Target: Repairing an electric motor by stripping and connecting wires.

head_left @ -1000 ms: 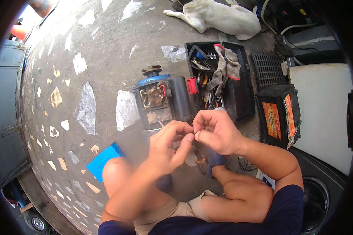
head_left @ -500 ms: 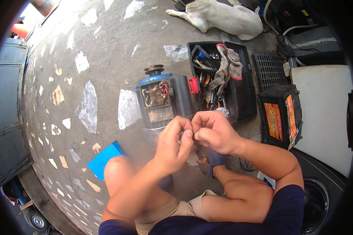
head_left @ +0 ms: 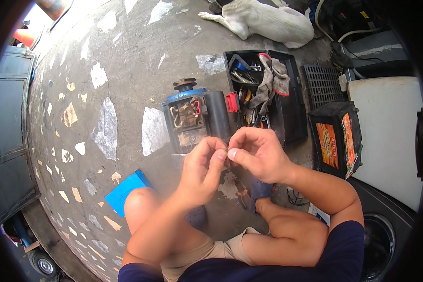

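My left hand (head_left: 203, 164) and my right hand (head_left: 258, 155) meet in front of me, thumbs and forefingers pinched together. Between the fingertips is something too small to make out. Just beyond them on the floor stands an electric motor (head_left: 185, 138) with a blue end ring and a pulley on its far end. Its terminal box lies uncovered, showing a red and a white wire. A black cylinder (head_left: 216, 113) is along its right side. Below my hands, pliers with orange-and-black handles (head_left: 242, 193) lie on the floor beside my foot.
An open black toolbox (head_left: 291, 108) holds hand tools and grey gloves (head_left: 266, 84). Right of it are a black car battery (head_left: 326, 141), a plastic grate (head_left: 323, 81) and a white panel (head_left: 385, 136). A white dog (head_left: 272, 23) lies at the back. A blue box (head_left: 127, 188) sits by my left knee.
Both hands have shifted slightly. The right hand has risen a little and its fingers have spread somewhat from the palm, while the fingertips stay together with the left's.
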A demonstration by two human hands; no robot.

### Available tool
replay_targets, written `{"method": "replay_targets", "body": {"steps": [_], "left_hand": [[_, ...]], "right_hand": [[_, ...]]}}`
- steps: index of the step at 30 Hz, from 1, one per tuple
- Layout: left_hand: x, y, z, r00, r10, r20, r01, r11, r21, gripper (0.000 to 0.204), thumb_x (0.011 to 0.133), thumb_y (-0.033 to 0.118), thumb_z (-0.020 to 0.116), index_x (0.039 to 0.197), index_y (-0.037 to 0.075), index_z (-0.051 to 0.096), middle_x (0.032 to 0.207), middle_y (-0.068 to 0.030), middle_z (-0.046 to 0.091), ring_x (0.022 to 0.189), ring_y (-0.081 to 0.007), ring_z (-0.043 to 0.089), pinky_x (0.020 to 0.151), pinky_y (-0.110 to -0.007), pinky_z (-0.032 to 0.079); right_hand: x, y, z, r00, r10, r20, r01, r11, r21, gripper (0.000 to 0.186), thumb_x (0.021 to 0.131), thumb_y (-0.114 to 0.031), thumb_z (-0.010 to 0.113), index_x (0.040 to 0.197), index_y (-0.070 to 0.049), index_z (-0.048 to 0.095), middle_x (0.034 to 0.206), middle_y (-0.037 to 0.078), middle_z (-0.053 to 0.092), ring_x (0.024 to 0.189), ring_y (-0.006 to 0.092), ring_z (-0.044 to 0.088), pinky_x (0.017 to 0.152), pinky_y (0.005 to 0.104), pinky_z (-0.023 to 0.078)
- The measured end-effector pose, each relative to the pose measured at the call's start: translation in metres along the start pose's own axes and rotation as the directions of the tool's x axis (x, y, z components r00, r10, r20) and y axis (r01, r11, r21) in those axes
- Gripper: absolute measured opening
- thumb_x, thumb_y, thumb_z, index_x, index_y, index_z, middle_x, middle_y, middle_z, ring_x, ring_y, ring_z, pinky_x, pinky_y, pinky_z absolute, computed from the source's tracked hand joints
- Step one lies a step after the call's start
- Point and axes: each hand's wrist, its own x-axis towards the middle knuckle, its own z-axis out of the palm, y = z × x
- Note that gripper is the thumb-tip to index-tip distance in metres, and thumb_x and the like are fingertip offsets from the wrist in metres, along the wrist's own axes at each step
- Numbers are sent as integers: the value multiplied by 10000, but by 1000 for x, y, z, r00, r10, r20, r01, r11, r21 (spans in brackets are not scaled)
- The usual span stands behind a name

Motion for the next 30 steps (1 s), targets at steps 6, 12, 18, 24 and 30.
{"method": "replay_targets", "body": {"steps": [6, 12, 18, 24, 30], "left_hand": [[-1, 3, 10, 997, -71, -26, 59, 944, -326, 169, 1135, 193, 519, 1135, 29, 560, 1034, -17, 599, 917, -71, 576, 805, -265, 537], [0, 0, -1, 993, 79, -91, -74, 996, 54, 131, 1095, 106, 588, 1101, -24, 580, 1008, -67, 643, 869, -116, 666, 776, -308, 577], [5, 0, -6, 954, 298, -38, -272, 911, 309, 43, 1054, -17, 597, 1069, -55, 586, 1008, -74, 622, 803, -94, 646, 675, -242, 546], [6, -6, -3, 936, 352, 3, -319, 844, 431, 108, 977, -20, 670, 1061, -4, 604, 935, -127, 629, 740, -225, 714, 644, -324, 567], [0, -5, 9, 995, 63, -78, -59, 997, 47, 144, 1089, 149, 572, 1033, 18, 552, 932, -65, 633, 744, -145, 678, 646, -304, 558]], "right_hand": [[-2, 3, 5, 1000, -16, -3, 16, 998, 65, 73, 975, -30, 725, 1017, 5, 676, 858, -10, 675, 763, 29, 626, 671, 223, 514], [1, -5, 4, 1000, -15, -4, 15, 999, -34, 132, 971, -65, 767, 1054, 20, 709, 870, 5, 710, 751, 25, 639, 640, 217, 513], [5, -5, -6, 1000, -24, 15, 25, 992, -123, 98, 957, -69, 757, 989, 21, 731, 864, 20, 738, 752, 30, 664, 631, 223, 528], [8, -5, -4, 999, -37, 17, 40, 985, -167, 86, 946, -50, 709, 887, 11, 693, 783, 3, 700, 702, 22, 629, 596, 214, 495], [8, 6, 4, 998, -33, 47, 32, 999, 20, 52, 941, -34, 677, 940, 5, 643, 763, -3, 658, 657, 38, 616, 589, 230, 502]]}}
